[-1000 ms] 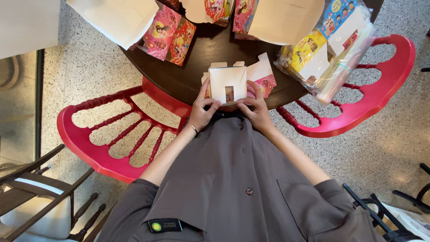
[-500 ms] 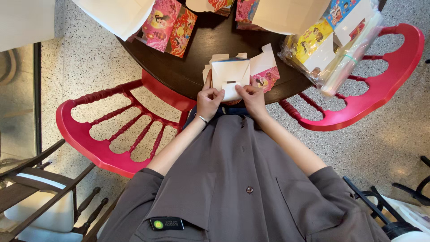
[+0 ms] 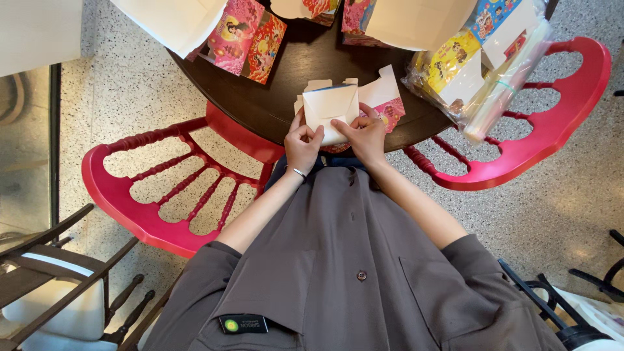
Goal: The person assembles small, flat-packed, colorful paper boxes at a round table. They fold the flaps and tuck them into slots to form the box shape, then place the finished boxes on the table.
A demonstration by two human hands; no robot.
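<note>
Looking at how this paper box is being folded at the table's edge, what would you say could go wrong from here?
1. Both hands, left hand and right hand, pinch the half-folded white paper box right at the dark round table rim; a slip might drop it into the lap.
2. Its open flaps look thin and might crease or tear under the fingers.
3. The plastic-wrapped stack of flat boxes overhangs the table and might slide off.
</note>
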